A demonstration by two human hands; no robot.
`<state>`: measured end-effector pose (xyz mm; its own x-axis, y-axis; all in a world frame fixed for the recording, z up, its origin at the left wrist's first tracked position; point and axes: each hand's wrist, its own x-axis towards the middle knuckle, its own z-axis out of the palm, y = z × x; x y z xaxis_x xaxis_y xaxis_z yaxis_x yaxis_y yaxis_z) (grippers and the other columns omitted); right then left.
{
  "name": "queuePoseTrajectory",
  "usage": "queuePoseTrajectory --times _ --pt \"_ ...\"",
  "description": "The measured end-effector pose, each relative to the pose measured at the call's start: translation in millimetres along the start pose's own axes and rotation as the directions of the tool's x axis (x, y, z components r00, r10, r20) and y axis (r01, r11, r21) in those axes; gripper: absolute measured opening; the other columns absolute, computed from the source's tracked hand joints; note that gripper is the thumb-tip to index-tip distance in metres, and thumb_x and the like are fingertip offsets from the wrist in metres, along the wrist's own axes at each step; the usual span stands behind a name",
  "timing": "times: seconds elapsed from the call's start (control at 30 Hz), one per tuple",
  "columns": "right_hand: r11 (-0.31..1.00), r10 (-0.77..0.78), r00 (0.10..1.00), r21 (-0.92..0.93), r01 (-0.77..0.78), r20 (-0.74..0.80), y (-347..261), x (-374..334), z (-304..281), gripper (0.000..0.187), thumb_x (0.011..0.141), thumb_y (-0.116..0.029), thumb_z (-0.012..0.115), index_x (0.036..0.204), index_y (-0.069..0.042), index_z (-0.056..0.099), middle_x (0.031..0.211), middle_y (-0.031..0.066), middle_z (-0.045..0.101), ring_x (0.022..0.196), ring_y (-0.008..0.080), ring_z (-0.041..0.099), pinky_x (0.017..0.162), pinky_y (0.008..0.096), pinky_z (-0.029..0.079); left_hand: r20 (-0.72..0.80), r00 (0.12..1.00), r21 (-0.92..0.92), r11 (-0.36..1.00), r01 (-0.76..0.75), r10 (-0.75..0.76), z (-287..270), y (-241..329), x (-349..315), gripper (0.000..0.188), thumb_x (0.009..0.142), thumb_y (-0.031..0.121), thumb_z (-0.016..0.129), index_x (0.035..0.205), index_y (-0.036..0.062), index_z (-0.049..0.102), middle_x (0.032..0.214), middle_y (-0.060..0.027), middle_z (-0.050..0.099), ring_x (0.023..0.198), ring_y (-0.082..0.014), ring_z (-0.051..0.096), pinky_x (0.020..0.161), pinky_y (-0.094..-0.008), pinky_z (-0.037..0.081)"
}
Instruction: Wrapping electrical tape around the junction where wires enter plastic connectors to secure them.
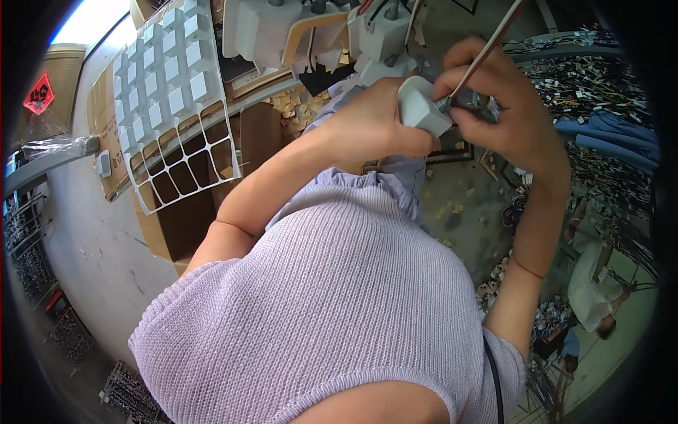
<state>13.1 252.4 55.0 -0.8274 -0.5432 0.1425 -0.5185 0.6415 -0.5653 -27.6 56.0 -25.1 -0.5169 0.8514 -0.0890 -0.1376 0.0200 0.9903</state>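
Left hand [374, 124] clamped on boxy white plastic housing [422, 112]; right hand [515, 95] pinched on its grey fitting [443, 104]. Red diamond label [38, 93], dark print, far left of grip.

Housing [424, 113]: white plastic, smooth, matt. Fitting [443, 104]: apparently metal, shiny. Cable [487, 51]: smooth plastic sheath. Grid sheet [208, 146]: white plastic. Carton [157, 230]: brown cardboard, matt. Wrap [60, 146]: clear film, crinkled, glossy. Sweater [339, 268]: ribbed knit cloth, matt.

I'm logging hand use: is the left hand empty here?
No, the left hand holds a white block, its thumb against the block's lower side.
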Motion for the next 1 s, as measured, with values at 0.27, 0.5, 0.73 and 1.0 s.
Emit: queuePoseTrajectory --times 0.27,0.5,0.73,1.0 --pt "0.987 0.157 0.973 0.054 -0.15 -0.169 -12 -14 21 0.025 0.07 0.006 0.064 0.093 -0.004 0.063 0.102 0.0062 0.056 0.094 0.021 0.059 0.078 0.0305 0.048 0.105 0.994 -0.028 0.999 -0.03 0.032 -14 0 -6 0.039 0.066 0.018 0.068 0.099 -0.002 0.059 0.076 -0.0048 0.06 0.065 -0.0125 0.058 0.061 -0.0264 0.047" --pt "0.97 -0.082 0.989 0.218 0.108 -0.122 2 -6 17 0.022 0.072 0.011 0.067 0.088 -0.003 0.066 0.105 0.0071 0.058 0.097 0.0192 0.059 0.079 0.029 0.05 0.607 0.793 -0.417 0.869 0.267 0.048 -24 -4 1 0.043 0.07 0.016 0.067 0.107 -0.0045 0.06 0.079 -0.0088 0.062 0.063 -0.0153 0.062 0.058 -0.0268 0.054" --pt "0.965 0.005 0.991 0.26 0.029 -0.131 11 -2 17 0.02 0.073 0.01 0.067 0.087 -0.004 0.067 0.107 0.0072 0.059 0.089 0.0128 0.059 0.072 0.0258 0.048 0.576 0.818 -0.381 0.88 0.285 -0.016 -17 -3 -6 0.054 0.064 0.024 0.066 0.103 -0.011 0.055 0.069 -0.0094 0.055 0.06 -0.0172 0.057 0.052 -0.0289 0.047" --pt "0.938 -0.135 0.976 0.296 0.181 -0.17 17 -2 28 0.022 0.075 0.008 0.065 0.09 -0.006 0.07 0.111 0.0111 0.058 0.102 0.021 0.06 0.08 0.0298 0.05 0.641 0.768 -0.423 0.84 0.34 0.012 -19 -4 -6 0.057 0.065 0.023 0.066 0.107 -0.0119 0.052 0.069 -0.0089 0.054 0.06 -0.017 0.056 0.054 -0.0289 0.047"
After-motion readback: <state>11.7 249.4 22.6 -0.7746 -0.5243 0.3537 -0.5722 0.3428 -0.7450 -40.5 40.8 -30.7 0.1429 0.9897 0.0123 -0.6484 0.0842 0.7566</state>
